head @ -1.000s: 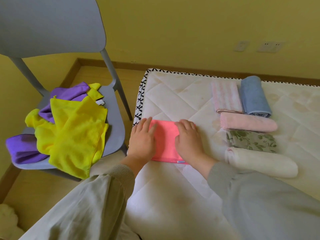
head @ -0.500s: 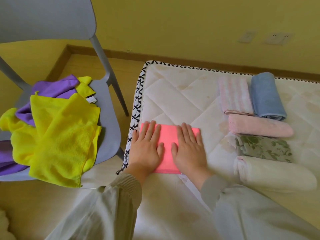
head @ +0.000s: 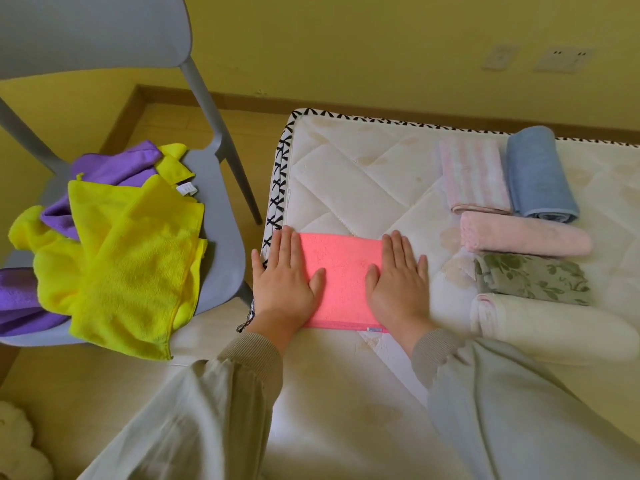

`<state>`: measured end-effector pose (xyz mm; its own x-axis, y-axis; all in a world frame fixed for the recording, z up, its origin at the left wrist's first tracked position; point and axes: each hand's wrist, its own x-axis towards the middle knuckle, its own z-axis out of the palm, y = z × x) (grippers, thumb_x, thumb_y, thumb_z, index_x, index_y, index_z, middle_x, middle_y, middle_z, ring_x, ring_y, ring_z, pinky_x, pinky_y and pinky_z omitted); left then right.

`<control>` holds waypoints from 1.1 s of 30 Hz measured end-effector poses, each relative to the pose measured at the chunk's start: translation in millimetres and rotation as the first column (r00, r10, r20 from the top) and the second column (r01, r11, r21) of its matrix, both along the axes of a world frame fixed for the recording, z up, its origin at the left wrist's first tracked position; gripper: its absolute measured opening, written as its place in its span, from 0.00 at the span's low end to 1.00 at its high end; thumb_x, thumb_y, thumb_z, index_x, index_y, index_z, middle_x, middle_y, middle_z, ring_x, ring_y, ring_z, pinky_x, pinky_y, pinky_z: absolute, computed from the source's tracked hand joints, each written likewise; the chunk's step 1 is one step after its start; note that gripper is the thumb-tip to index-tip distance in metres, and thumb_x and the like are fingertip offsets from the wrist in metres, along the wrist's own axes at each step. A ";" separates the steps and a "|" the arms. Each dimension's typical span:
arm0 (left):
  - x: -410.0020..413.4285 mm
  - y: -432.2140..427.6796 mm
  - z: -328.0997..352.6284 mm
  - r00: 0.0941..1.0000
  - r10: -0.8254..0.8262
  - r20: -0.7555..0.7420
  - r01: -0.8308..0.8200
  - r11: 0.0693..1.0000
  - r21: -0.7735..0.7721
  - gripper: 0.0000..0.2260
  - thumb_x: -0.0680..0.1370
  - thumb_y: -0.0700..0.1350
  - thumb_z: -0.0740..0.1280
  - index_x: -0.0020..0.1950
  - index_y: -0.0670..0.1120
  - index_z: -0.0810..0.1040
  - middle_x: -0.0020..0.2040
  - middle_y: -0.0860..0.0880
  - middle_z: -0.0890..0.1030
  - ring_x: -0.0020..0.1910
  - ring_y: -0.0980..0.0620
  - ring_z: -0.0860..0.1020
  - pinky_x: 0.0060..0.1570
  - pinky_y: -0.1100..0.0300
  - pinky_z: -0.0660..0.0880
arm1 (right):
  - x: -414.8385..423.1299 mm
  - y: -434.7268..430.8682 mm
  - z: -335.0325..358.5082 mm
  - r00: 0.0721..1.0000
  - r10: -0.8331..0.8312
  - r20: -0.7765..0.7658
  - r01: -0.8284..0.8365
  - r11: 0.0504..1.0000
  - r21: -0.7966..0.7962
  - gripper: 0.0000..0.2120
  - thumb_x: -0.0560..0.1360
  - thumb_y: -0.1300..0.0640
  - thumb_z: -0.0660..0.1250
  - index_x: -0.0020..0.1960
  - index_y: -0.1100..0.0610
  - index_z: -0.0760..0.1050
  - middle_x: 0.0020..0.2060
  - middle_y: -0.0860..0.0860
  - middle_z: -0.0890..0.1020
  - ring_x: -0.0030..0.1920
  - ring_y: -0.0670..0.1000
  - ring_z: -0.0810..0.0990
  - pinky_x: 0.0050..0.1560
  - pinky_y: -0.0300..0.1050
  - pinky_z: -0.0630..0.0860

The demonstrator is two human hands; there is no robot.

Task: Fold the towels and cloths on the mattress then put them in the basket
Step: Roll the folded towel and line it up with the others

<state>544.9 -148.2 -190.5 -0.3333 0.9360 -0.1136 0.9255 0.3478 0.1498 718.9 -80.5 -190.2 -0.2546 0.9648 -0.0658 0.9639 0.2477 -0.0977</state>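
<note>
This is a room in a home, most likely a bedroom. A bare quilted mattress [head: 346, 174] with patterned edging lies near a yellow wall [head: 346, 46] that has brown skirting [head: 242, 100] and a socket [head: 562, 58]. The floor [head: 166, 126] looks wooden. A grey plastic chair [head: 223, 244] beside the mattress carries loose yellow and purple cloths [head: 138, 265]. Folded and rolled towels [head: 526, 237] lie on the mattress.

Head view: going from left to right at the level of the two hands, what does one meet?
Yellow cloth, left hand, pink cloth, right hand, floral cloth.
</note>
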 end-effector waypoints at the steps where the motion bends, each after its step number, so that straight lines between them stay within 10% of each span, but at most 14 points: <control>1: 0.1 -0.4 0.1 1.000 0.023 0.006 -0.023 1.000 0.000 0.37 0.75 0.63 0.36 0.78 0.43 0.40 0.79 0.48 0.42 0.77 0.50 0.38 0.73 0.43 0.38 | 0.3 0.2 -0.4 1.000 0.003 0.000 -0.003 1.000 -0.003 0.36 0.72 0.45 0.36 0.78 0.56 0.51 0.77 0.50 0.52 0.77 0.49 0.49 0.75 0.55 0.47; 9: -0.6 -4.5 3.6 0.996 0.047 0.077 -0.049 0.999 0.021 0.34 0.77 0.62 0.39 0.78 0.45 0.41 0.79 0.48 0.44 0.77 0.51 0.40 0.74 0.43 0.44 | 6.2 3.4 2.0 0.971 -0.021 -0.238 0.020 1.000 -0.008 0.33 0.74 0.45 0.50 0.77 0.57 0.55 0.77 0.53 0.56 0.76 0.51 0.54 0.74 0.51 0.50; 14: -2.5 -4.8 4.4 0.995 0.051 0.086 -0.053 0.998 0.016 0.33 0.78 0.61 0.42 0.78 0.44 0.41 0.79 0.48 0.43 0.77 0.50 0.40 0.74 0.43 0.45 | 15.3 11.1 11.6 0.663 -0.315 -0.679 0.279 0.946 -0.167 0.24 0.73 0.55 0.65 0.66 0.63 0.70 0.63 0.58 0.71 0.66 0.57 0.69 0.67 0.41 0.62; 20: -3.2 -4.4 3.8 0.994 0.046 0.104 -0.048 0.999 0.010 0.32 0.80 0.60 0.43 0.78 0.44 0.41 0.79 0.48 0.43 0.77 0.50 0.40 0.74 0.43 0.46 | 11.4 29.9 22.6 0.719 -0.403 -0.566 0.256 0.911 -0.324 0.11 0.72 0.53 0.67 0.49 0.58 0.76 0.53 0.54 0.70 0.57 0.49 0.68 0.61 0.37 0.63; 25: -4.1 -4.9 10.2 0.996 0.016 0.087 -0.010 0.998 -0.064 0.32 0.81 0.61 0.47 0.78 0.48 0.38 0.79 0.46 0.40 0.77 0.48 0.38 0.74 0.42 0.43 | 7.9 40.2 32.2 0.768 -0.435 -0.471 0.203 0.862 -0.464 0.05 0.64 0.51 0.67 0.37 0.52 0.75 0.55 0.55 0.71 0.57 0.57 0.74 0.61 0.53 0.73; 33: 2.4 22.5 66.7 0.958 -0.017 0.286 -0.010 0.996 0.091 0.35 0.79 0.44 0.61 0.79 0.50 0.42 0.79 0.48 0.44 0.78 0.46 0.41 0.75 0.45 0.45 | 9.6 28.7 73.0 0.689 -0.247 -0.681 -0.049 0.922 -0.384 0.05 0.70 0.67 0.70 0.40 0.63 0.74 0.33 0.54 0.74 0.35 0.50 0.70 0.36 0.42 0.67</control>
